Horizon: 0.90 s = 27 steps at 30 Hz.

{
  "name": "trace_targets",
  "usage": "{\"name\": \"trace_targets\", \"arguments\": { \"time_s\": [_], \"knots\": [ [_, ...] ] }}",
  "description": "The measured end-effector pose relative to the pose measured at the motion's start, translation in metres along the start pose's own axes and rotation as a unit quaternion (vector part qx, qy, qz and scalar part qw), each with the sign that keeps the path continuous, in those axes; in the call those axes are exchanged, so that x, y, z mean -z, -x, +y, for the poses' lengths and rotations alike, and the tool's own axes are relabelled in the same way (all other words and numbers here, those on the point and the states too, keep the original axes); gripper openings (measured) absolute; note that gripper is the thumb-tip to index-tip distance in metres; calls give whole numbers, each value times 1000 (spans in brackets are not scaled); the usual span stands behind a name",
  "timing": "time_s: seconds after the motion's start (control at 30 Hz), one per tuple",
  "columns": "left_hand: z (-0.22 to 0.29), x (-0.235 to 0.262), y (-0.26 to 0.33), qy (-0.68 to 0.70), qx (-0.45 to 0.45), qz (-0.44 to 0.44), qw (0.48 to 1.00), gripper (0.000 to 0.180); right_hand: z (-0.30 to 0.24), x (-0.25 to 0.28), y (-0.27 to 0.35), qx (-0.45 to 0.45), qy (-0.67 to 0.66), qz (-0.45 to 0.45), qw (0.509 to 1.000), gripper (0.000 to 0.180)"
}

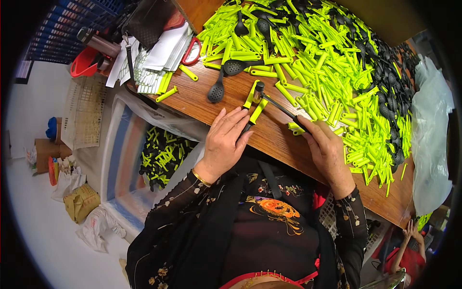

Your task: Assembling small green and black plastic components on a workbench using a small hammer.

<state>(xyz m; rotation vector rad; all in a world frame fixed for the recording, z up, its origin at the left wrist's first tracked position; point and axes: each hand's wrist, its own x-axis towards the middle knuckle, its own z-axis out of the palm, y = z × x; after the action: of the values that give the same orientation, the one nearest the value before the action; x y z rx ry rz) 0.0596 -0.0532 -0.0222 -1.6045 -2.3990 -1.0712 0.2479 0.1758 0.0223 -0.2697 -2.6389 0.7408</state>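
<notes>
A small hammer [276, 104] with a dark handle and a short cylindrical metal head is in my right hand [325, 144], which is closed around the handle. Its head rests at or just over one of two lime-green handles [258, 111] that point away from me at the table's near edge. My left hand [224, 137] is closed on the black ends of these green-handled utensils; its fingers hide most of them. Beyond the hammer lie two black slotted spoons [216, 91] on the wooden table [192, 103], their heads full of holes.
A big heap of lime-green handles [320, 72] and black utensil heads [385, 96] covers the far and right table. Papers [166, 53] and red-handled scissors [191, 51] lie at left. Below left, a lined bin [118, 159] holds green-handled utensils. Plastic sheeting [428, 139] hangs at right, near another person [409, 257].
</notes>
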Motion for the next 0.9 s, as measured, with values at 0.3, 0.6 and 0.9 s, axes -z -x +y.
{"name": "trace_targets", "arguments": {
  "time_s": [0.3, 0.6, 0.9],
  "knots": [
    [-1, 0, -6, -18, -5, 29, 999, 33, -18, 2, -8, -17, 34, -91, 995, 50],
    [-6, 1, -10, -17, -20, 36, 999, 31, -8, 2, -12, 60, 72, 12, 996, 45],
    [-6, 0, -14, -11, -5, 39, 999, 34, -2, 6, -15, -58, 46, 29, 997, 40]
  ]
}}
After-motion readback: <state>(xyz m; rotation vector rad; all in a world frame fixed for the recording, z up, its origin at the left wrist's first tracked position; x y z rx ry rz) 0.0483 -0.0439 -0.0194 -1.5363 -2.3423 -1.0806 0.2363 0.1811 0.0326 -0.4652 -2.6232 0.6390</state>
